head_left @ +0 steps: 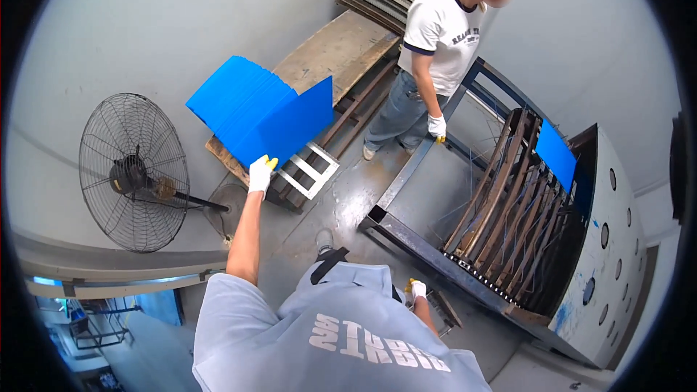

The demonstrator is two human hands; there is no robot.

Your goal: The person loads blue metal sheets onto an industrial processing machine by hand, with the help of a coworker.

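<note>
My left hand [262, 173], in a white glove with yellow fingertips, is closed on the near lower edge of a blue plastic sheet [294, 128]. That sheet leans away from a thick stack of similar blue sheets [243, 101] at its left, with a gap at the top right. My right hand [417, 289], gloved the same way, hangs low beside my body, near a small metal-framed stand [444, 308]. Its fingers are too small and partly turned away to read.
Under the stack is a wooden-topped bench [337, 47] with a white slotted frame [312, 178]. A pedestal fan [134, 174] stands left. A co-worker [443, 43] stands beside a metal frame [406, 181]; right is a machine [508, 210] with slats and a blue sheet [556, 154].
</note>
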